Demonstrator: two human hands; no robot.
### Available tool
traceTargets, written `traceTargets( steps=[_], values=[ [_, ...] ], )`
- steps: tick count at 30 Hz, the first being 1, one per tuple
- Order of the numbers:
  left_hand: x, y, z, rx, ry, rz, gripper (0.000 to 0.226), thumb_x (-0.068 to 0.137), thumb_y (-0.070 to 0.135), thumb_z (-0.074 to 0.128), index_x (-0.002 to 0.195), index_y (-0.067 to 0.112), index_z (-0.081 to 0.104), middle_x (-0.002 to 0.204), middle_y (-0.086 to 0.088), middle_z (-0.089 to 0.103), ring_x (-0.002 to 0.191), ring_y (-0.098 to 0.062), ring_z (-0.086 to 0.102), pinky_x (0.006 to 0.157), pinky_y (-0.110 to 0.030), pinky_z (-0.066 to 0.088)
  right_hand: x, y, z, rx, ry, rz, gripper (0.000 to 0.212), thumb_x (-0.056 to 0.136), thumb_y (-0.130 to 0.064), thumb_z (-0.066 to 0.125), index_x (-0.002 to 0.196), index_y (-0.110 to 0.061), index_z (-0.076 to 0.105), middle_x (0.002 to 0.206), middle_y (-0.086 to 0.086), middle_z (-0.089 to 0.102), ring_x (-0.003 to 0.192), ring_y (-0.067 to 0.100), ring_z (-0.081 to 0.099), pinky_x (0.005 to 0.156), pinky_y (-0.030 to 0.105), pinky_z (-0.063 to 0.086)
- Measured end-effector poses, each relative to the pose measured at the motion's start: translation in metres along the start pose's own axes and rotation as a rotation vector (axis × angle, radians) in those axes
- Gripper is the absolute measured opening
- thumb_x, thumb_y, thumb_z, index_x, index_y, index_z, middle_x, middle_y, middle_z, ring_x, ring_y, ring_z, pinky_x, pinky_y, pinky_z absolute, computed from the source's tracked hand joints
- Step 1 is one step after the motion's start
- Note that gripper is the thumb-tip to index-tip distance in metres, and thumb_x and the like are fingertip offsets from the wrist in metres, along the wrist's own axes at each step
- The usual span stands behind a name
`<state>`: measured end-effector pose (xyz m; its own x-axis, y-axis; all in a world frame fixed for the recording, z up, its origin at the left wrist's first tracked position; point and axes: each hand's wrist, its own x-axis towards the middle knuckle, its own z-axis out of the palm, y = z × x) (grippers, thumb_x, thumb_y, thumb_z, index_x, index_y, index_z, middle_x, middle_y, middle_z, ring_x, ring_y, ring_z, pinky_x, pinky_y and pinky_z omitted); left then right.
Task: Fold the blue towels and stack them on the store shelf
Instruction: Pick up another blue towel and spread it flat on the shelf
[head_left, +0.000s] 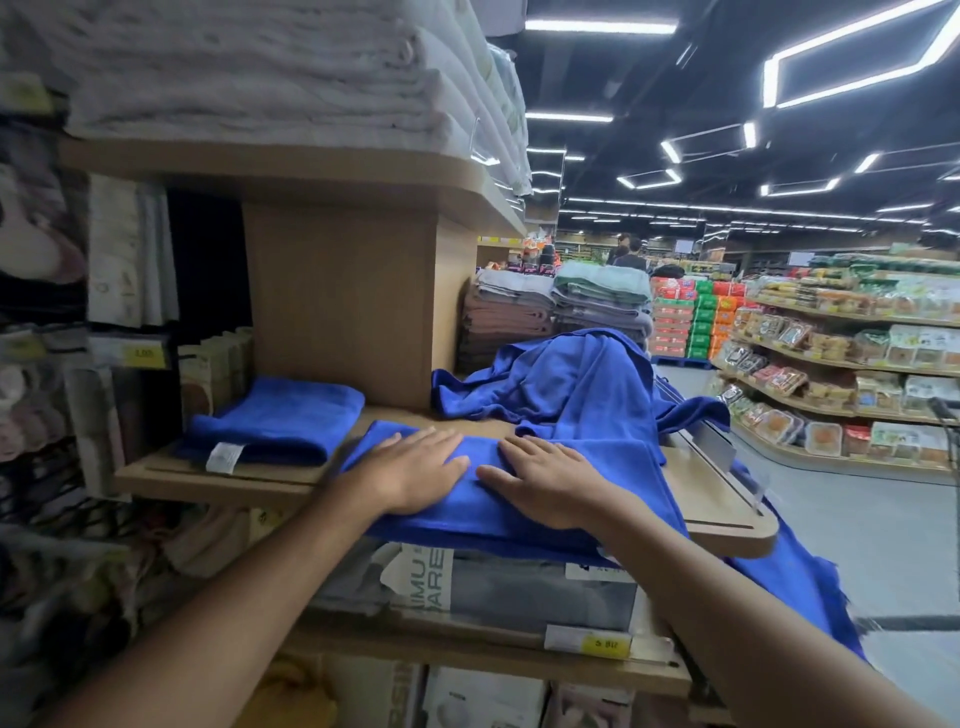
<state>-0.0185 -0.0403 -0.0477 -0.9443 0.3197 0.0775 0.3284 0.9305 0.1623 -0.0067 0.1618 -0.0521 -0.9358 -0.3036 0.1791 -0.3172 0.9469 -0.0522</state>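
A blue towel (483, 512) lies flat at the front edge of the wooden shelf (218, 480), partly folded. My left hand (415, 467) and my right hand (545, 480) both press flat on it, fingers spread, palms down. To the left sits a folded blue towel (280, 421) with a white label. Behind my hands is a loose heap of blue towels (561, 384), and part of it hangs over the shelf's right end (795, 571).
A wooden upright panel (343, 301) stands behind the folded towel. White towels (249, 67) are stacked on the shelf above. Boxed goods (519, 587) fill the shelf below. An aisle with food shelves (841, 364) opens to the right; people stand far off.
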Motion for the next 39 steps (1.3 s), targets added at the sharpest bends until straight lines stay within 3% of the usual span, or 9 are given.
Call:
traceTargets(
  steps=[3, 6, 11, 19, 25, 27, 29, 34, 39],
  values=[
    [-0.003, -0.001, -0.001, 0.022, -0.041, 0.0, 0.062, 0.104, 0.053, 0.017, 0.161, 0.029, 0.012, 0.168, 0.014, 0.004, 0.154, -0.006, 0.002, 0.124, -0.04, 0.003, -0.013, 0.019, -0.005, -0.007, -0.096, 0.014, 0.09, 0.089, -0.083, 0.016, 0.158, -0.026, 0.027, 0.167, -0.011, 0.02, 0.154, 0.01, 0.014, 0.121, 0.038, 0.012],
    [-0.005, 0.0, -0.003, 0.031, -0.055, -0.002, 0.063, 0.104, 0.054, 0.017, 0.161, 0.029, 0.01, 0.168, 0.015, 0.002, 0.154, -0.004, 0.0, 0.125, -0.04, 0.002, -0.031, 0.041, -0.012, -0.003, -0.125, 0.099, 0.095, 0.089, -0.085, 0.016, 0.163, -0.025, 0.012, 0.17, -0.011, 0.007, 0.156, 0.008, 0.004, 0.124, 0.037, 0.005],
    [-0.01, 0.0, 0.003, 0.035, -0.036, 0.008, 0.07, 0.1, 0.064, 0.019, 0.161, 0.031, 0.008, 0.168, 0.015, 0.001, 0.153, -0.003, -0.001, 0.125, -0.039, 0.002, -0.063, 0.068, -0.021, -0.011, -0.12, 0.2, 0.095, 0.089, -0.084, 0.016, 0.163, -0.024, 0.009, 0.17, -0.009, 0.005, 0.156, 0.01, 0.003, 0.124, 0.039, 0.004],
    [0.018, 0.012, 0.0, 0.041, -0.094, -0.002, 0.077, 0.098, 0.069, 0.017, 0.162, 0.027, 0.005, 0.168, 0.013, -0.003, 0.154, -0.006, -0.005, 0.125, -0.041, 0.0, -0.046, 0.091, -0.031, -0.048, -0.195, 0.184, 0.089, 0.094, -0.077, 0.02, 0.163, -0.021, 0.008, 0.171, -0.004, 0.004, 0.157, 0.013, 0.002, 0.126, 0.039, 0.007],
    [0.03, 0.021, -0.007, 0.065, -0.095, 0.01, 0.074, 0.101, 0.062, 0.022, 0.162, 0.023, 0.008, 0.169, 0.006, 0.0, 0.155, -0.012, -0.001, 0.125, -0.046, 0.002, -0.036, 0.107, -0.027, 0.079, -0.072, 0.202, 0.087, 0.094, -0.076, 0.034, 0.161, -0.022, 0.025, 0.168, -0.004, 0.019, 0.155, 0.016, 0.015, 0.124, 0.04, 0.015],
    [0.028, 0.027, -0.007, 0.073, -0.06, 0.025, 0.072, 0.101, 0.058, 0.024, 0.162, 0.023, 0.007, 0.169, 0.006, -0.001, 0.155, -0.012, -0.002, 0.125, -0.047, 0.003, -0.039, 0.118, -0.027, 0.076, 0.088, 0.289, 0.079, 0.095, -0.072, 0.037, 0.151, -0.015, 0.043, 0.161, 0.006, 0.036, 0.147, 0.026, 0.033, 0.118, 0.043, 0.029],
    [0.025, 0.037, -0.005, 0.038, -0.021, 0.059, 0.073, 0.1, 0.059, 0.025, 0.162, 0.024, 0.006, 0.169, 0.008, -0.001, 0.155, -0.01, -0.002, 0.125, -0.046, 0.003, -0.042, 0.132, -0.029, 0.028, 0.206, 0.44, 0.066, 0.094, -0.069, 0.037, 0.118, -0.012, 0.062, 0.139, 0.013, 0.056, 0.124, 0.031, 0.051, 0.1, 0.043, 0.043],
    [0.015, 0.055, 0.011, 0.03, -0.049, 0.077, 0.083, 0.094, 0.075, 0.018, 0.161, 0.027, 0.01, 0.168, 0.014, 0.002, 0.154, -0.006, -0.002, 0.124, -0.051, 0.0, -0.041, 0.133, -0.03, -0.048, 0.107, 0.516, 0.06, 0.087, -0.068, 0.043, 0.09, -0.012, 0.063, 0.1, 0.004, 0.058, 0.098, 0.028, 0.058, 0.073, 0.037, 0.037],
    [0.014, 0.055, 0.011, 0.036, -0.049, 0.075, 0.085, 0.092, 0.076, 0.016, 0.161, 0.027, 0.011, 0.168, 0.014, 0.002, 0.154, -0.006, -0.002, 0.124, -0.051, 0.0, -0.036, 0.132, -0.033, 0.555, 0.21, 0.547, 0.029, 0.081, -0.038, 0.067, 0.077, -0.01, 0.063, 0.074, 0.008, 0.068, 0.063, 0.017, 0.06, 0.057, 0.03, 0.041]
  ],
)
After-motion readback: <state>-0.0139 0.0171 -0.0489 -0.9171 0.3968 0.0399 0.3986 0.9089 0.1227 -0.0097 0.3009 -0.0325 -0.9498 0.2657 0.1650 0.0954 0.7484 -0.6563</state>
